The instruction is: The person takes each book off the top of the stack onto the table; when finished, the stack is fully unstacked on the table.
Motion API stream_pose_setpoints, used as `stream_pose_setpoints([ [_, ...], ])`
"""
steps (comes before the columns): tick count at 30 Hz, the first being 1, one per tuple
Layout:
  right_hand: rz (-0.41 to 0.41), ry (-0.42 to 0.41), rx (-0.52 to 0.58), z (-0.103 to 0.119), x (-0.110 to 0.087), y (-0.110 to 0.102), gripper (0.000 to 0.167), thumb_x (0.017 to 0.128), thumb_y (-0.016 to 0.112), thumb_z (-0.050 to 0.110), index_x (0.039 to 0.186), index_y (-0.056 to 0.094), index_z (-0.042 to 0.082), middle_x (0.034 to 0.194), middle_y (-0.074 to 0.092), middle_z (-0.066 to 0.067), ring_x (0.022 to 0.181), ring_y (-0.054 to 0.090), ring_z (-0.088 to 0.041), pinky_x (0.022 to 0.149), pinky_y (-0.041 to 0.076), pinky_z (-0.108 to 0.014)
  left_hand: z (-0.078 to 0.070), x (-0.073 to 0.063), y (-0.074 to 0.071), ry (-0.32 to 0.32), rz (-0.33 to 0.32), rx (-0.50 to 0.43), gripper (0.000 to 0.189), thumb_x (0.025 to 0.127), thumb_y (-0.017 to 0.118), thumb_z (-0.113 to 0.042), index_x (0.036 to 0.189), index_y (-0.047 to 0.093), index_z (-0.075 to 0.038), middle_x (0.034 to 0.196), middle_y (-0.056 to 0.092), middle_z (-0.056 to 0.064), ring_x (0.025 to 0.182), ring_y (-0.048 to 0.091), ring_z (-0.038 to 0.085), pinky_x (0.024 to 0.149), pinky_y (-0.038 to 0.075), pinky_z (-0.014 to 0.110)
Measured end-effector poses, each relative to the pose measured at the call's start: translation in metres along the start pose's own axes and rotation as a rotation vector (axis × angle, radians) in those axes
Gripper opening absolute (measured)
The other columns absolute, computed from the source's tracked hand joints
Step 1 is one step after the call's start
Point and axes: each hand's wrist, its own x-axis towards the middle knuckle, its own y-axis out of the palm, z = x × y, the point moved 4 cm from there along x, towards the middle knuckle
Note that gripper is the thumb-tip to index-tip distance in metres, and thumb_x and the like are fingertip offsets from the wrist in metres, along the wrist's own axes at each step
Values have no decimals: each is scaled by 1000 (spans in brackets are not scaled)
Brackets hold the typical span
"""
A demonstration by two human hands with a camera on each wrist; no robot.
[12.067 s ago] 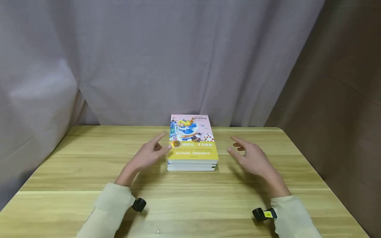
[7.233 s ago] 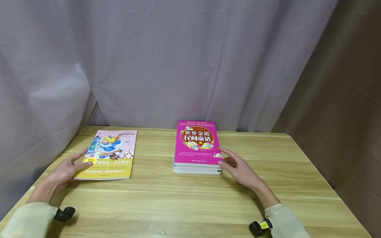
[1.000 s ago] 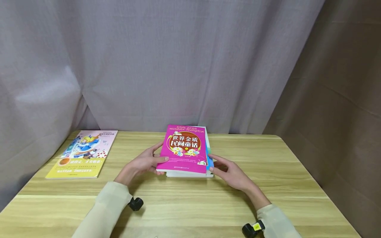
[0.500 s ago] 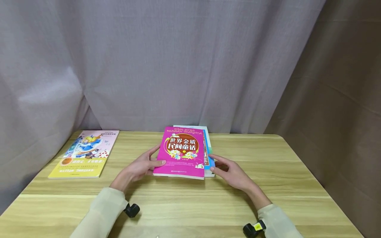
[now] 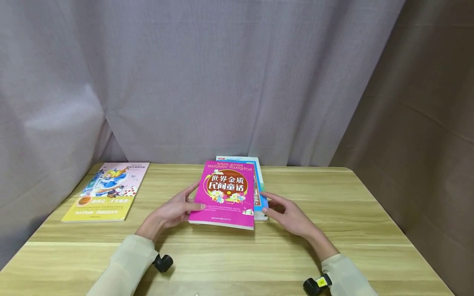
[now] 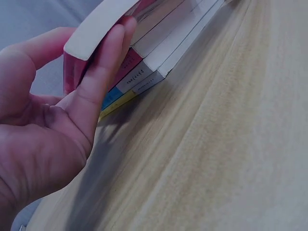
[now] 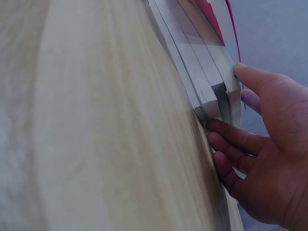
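Note:
In the head view my left hand (image 5: 172,209) grips a pink paperback book (image 5: 231,211) by its left edge, thumb on the cover. In the left wrist view its fingers go underneath the pink book (image 6: 98,29), which is tilted and raised over a stack. The stack's top book has a blue and white cover (image 5: 262,203), mostly hidden by the pink one. My right hand (image 5: 290,216) touches the stack's near right corner with thumb and index finger. In the right wrist view its other fingers are bent, tips against the side of the stacked books (image 7: 197,72).
A pink and yellow picture-cover book (image 5: 105,193) lies flat at the table's left. The wooden table (image 5: 222,263) ends at a grey curtain (image 5: 177,82) behind the stack. A brown curtain (image 5: 418,123) hangs on the right.
Earlier, the pink and yellow book was moved off the stack to the left. Over the last second the left hand has drawn the pink book left and nearer, uncovering more blue cover. The right hand has stayed.

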Motion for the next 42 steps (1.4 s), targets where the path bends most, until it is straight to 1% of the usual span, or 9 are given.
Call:
stream_pose_setpoints([
  [6,0,-10,-4,-1,1,0,56,103,69,36,155,56,19,124,71,-9,109,64,-21,91,57,-34,-2,-4,1,-2,22,-20,104,99,65,3,171,-5,-24,115,78,12,92,80,22,81,68,35],
  [9,-7,-12,-6,-2,1,-1,55,103,69,36,154,56,18,124,71,-9,109,64,-21,92,57,-35,-5,-6,3,20,36,-18,105,99,66,2,171,-6,-23,114,79,13,92,80,22,83,68,36],
  [13,-11,-13,-5,-2,0,-1,55,103,69,36,154,57,18,124,71,-9,109,65,-21,92,57,-35,-11,-11,6,50,40,-23,104,99,65,4,171,-4,-26,115,78,14,96,80,24,87,67,38],
  [17,-5,-10,-4,-2,0,0,55,103,69,37,154,57,19,125,71,-9,110,65,-21,92,57,-35,-20,-15,8,91,23,7,103,99,64,6,172,-1,-29,115,78,15,94,80,24,87,67,39],
  [23,-6,2,1,-2,1,-1,56,103,70,37,155,56,20,126,70,-9,109,64,-21,91,56,-34,-39,-23,8,151,-15,79,102,100,63,6,172,0,-31,124,74,22,94,80,24,86,68,40],
  [27,2,1,-4,-2,1,-1,56,104,69,37,155,55,20,126,70,-9,109,63,-21,90,56,-33,-51,-32,3,175,-39,100,102,101,61,6,171,-1,-32,125,75,19,94,80,24,83,68,39],
  [34,-3,-6,-6,-2,0,-3,55,104,69,36,155,56,20,126,71,-9,109,64,-20,90,55,-32,-76,-50,-14,219,-109,123,101,102,61,5,171,0,-37,118,78,0,97,80,22,83,68,36],
  [38,-5,-16,-12,-2,-1,-4,54,104,69,35,154,56,19,126,72,-10,109,64,-20,90,55,-32,-91,-62,-23,232,-150,128,100,103,63,2,170,3,-41,119,78,-1,99,80,22,84,68,38],
  [42,-8,-25,-16,-1,0,-5,54,104,68,36,155,56,19,125,72,-9,109,64,-21,90,54,-33,-103,-75,-33,253,-176,121,99,103,63,1,170,5,-43,120,78,0,100,80,21,85,68,38],
])
